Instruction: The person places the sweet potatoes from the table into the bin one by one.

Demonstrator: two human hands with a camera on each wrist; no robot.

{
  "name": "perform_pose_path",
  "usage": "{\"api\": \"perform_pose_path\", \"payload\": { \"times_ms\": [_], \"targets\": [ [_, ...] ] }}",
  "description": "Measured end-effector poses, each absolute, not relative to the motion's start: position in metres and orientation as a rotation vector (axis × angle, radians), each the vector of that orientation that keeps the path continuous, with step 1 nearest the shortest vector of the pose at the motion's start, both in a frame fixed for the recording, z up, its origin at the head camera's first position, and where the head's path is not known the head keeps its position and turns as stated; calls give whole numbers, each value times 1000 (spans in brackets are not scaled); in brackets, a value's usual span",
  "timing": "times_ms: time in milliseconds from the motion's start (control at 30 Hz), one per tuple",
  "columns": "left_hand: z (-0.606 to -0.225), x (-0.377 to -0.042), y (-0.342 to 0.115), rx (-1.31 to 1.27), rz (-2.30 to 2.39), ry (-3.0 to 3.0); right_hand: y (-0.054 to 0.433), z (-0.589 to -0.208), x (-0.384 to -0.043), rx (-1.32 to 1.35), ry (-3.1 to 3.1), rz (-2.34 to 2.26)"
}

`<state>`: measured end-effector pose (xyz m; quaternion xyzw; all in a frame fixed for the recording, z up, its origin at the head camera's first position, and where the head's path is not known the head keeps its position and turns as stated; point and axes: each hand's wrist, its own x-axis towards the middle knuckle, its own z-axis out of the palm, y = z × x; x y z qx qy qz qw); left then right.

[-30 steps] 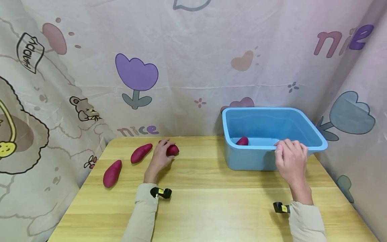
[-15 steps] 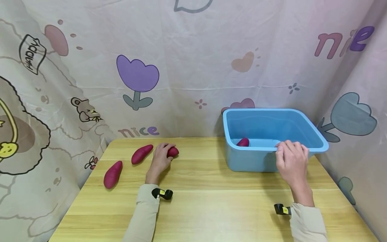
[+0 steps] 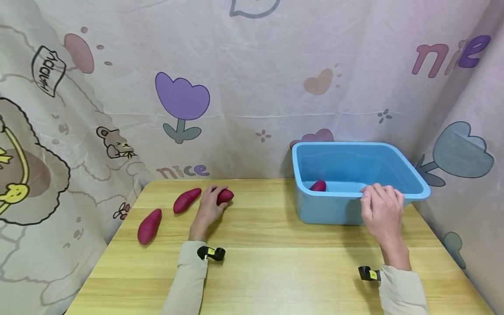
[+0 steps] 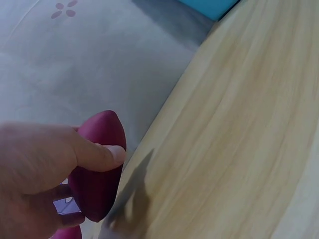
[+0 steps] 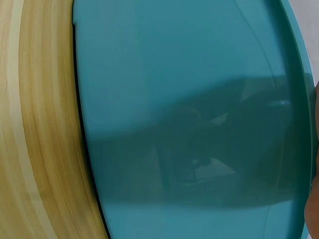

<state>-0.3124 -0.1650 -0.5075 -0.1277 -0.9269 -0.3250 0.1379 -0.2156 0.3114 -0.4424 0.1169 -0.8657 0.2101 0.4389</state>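
My left hand (image 3: 210,206) holds a purple-red sweet potato (image 3: 225,196) near the table's back edge. In the left wrist view the thumb lies across this sweet potato (image 4: 99,188), with fingers behind it. Two more sweet potatoes lie left of that hand: one close by (image 3: 187,201), the other nearer the front (image 3: 149,226). At the right, my right hand (image 3: 382,214) grips the front rim of a light blue plastic bin (image 3: 327,208). Inside the bin another sweet potato (image 3: 318,186) shows, partly hidden by the front wall. The right wrist view mostly shows the bin's outer wall (image 5: 149,74).
The wooden table (image 3: 267,271) reaches back to a printed curtain (image 3: 244,87), which also hangs along both sides. The bin stands at the table's back right, near the curtain. A small black camera sits on each wrist, the left one (image 3: 211,253) over the sleeve cuff.
The left fingers have drawn in around the sweet potato, which has stayed at nearly the same spot. The right hand keeps its grip on the bin's rim. The head view has shifted slightly.
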Motion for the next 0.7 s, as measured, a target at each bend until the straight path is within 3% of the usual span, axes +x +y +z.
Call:
{"api": "perform_pose_path", "payload": {
  "times_ms": [700],
  "targets": [
    [-494, -304, -168, -278, -1139, -2626, 310, -439, -214, 300, -2125, 524]
  ]
}}
